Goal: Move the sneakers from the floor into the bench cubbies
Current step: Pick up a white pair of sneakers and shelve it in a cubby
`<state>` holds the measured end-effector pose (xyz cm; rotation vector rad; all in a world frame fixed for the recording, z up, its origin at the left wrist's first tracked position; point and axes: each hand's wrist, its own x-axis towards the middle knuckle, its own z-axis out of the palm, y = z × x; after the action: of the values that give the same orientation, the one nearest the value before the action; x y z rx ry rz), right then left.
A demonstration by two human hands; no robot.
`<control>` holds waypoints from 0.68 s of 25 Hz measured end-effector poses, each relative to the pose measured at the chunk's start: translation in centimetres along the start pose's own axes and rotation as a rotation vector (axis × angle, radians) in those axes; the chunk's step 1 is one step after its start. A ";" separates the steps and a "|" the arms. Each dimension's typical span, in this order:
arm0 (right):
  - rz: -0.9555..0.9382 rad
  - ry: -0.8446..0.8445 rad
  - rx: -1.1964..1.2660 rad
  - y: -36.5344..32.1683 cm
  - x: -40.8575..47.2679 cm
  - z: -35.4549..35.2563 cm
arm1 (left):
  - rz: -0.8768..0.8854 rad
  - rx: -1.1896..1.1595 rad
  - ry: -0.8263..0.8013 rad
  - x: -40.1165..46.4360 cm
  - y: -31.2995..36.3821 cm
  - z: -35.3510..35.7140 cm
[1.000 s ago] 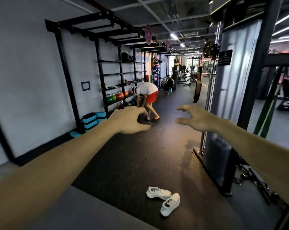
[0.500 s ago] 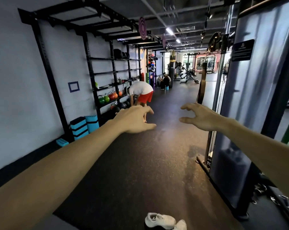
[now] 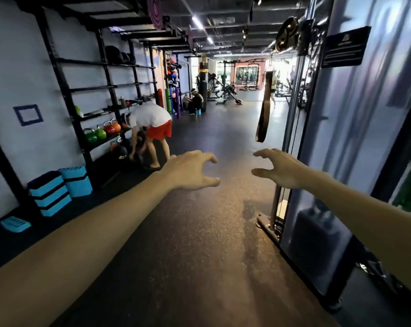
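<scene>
Both my arms stretch forward over a dark rubber gym floor (image 3: 199, 244). My left hand (image 3: 190, 171) is held out in the middle of the view, fingers spread and curled, holding nothing. My right hand (image 3: 280, 168) floats beside it at the same height, also with fingers apart and empty. No sneakers and no bench with cubbies are in view.
A black storage rack (image 3: 105, 90) with kettlebells (image 3: 100, 133) lines the left wall, with blue step blocks (image 3: 58, 190) at its foot. A person (image 3: 152, 128) bends over beside the rack. A cable machine (image 3: 317, 161) stands close on the right. A dark strap (image 3: 264, 109) hangs ahead.
The view has lifted and moved forward. The white sneakers that lay on the floor near the bottom edge have dropped out of view. Both hands stay out in front, empty.
</scene>
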<state>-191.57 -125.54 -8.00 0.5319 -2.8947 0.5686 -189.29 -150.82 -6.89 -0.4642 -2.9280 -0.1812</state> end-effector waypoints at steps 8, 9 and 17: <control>0.196 -0.062 -0.024 4.7 9.8 7.9 | 0.104 -0.079 -0.104 12.4 -6.0 8.1; 0.212 -0.076 -0.016 5.7 10.6 9.1 | 0.099 -0.093 -0.127 13.4 -6.4 9.6; 0.301 -0.222 0.061 16.0 12.5 25.5 | 0.089 -0.130 -0.398 18.2 -9.5 28.9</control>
<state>-210.85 -125.49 -34.27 0.1740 -3.2047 0.6783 -213.64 -150.14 -32.65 -0.7246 -3.2855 -0.2997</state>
